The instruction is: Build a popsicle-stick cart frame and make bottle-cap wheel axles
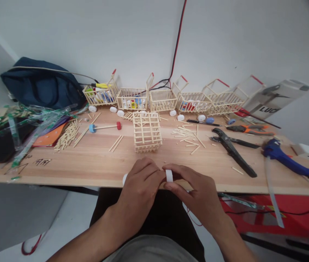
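Note:
At the table's front edge, my right hand [195, 191] pinches a white bottle cap [169, 175] between thumb and fingers. My left hand [143, 189] is closed right beside it, its fingertips close to the cap; what lies inside its fingers is hidden. Another white round piece [124, 178] peeks out at the left side of that hand. Just beyond both hands stands a small basket frame of wooden sticks [147, 131]. To its left lies a stick axle [105, 127] with a blue cap and a red cap on its ends.
Several stick carts [162, 100] with red handles line the wall. Loose sticks [68, 134] lie at left, more sticks [188, 136] at right. Pliers [233, 153], orange-handled cutters [250, 129] and a blue glue gun [288, 158] occupy the right side. A blue bag [42, 83] sits back left.

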The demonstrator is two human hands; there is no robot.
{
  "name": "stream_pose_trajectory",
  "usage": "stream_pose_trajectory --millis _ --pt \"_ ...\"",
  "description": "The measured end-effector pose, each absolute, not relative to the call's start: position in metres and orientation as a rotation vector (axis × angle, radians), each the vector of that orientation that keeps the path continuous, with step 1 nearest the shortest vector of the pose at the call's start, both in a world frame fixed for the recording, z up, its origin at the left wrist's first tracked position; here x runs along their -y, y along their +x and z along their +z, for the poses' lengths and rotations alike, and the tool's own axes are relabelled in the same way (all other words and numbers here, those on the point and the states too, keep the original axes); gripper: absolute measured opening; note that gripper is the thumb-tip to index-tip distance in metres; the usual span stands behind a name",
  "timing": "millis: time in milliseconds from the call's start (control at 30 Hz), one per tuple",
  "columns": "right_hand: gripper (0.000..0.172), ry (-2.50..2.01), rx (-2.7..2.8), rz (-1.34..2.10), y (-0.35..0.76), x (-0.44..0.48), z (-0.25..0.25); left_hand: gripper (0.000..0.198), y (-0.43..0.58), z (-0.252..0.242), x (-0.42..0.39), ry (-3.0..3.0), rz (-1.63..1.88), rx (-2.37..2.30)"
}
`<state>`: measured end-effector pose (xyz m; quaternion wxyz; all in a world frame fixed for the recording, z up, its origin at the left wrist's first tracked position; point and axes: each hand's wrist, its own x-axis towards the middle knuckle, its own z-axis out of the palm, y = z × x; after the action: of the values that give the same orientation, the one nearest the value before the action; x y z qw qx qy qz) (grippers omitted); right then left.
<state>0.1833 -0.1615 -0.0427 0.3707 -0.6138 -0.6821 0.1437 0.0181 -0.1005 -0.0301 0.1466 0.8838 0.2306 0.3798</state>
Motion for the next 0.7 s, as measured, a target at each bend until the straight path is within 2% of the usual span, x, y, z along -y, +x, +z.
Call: stream_pose_trajectory --millis 200,333,467,567,700 --pt "0.024 -1.606 1.718 0.422 0.184 0.162 -0.043 0.018 0.018 -0.032 0.099 2.562 1.078 -0.647" --pt "0.033 -1.592 1.73 0.46 0.185 0.161 -0.047 0.017 0.02 -0.039 0.098 2.609 0.986 -0.666" --pt "0.028 -1.591 1.7 0.49 0.189 0.161 -0.05 0.01 0.019 -0.037 0.099 2.666 0.945 -0.642" --pt "0.027 -1.626 1.632 0.533 0.194 0.164 -0.051 0.017 0.01 -0.027 0.101 2.636 1.118 -0.661" --pt "0.027 -1.632 1.577 0.566 0.203 0.168 -0.051 0.027 -0.014 -0.021 0.097 2.42 1.209 -1.022"
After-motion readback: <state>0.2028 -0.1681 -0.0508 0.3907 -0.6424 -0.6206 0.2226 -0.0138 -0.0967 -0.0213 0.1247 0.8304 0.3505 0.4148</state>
